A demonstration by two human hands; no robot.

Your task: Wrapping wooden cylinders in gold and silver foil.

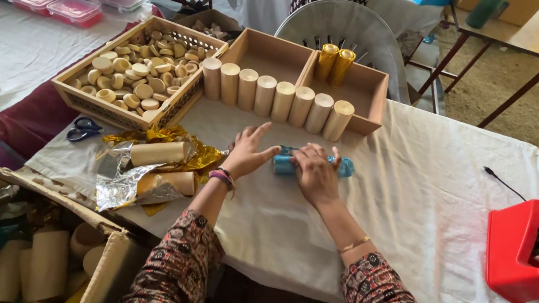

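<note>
While the blue foil-wrapped tube (312,164) is lying on the white cloth (425,210), the left hand (247,152) is pressing it with fingers spread and the right hand (316,172) is covering it, fingers together. Uneven pressure is probably risking torn or creased foil, or the tube rolling toward the row of bare wooden cylinders (276,97).

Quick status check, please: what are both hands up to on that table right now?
Left hand and right hand both pressed on shiny blue foil-wrapped cylinder, flat on white tablecloth. Row of bare wooden cylinders stands behind, apart. Nothing blocking.
</note>
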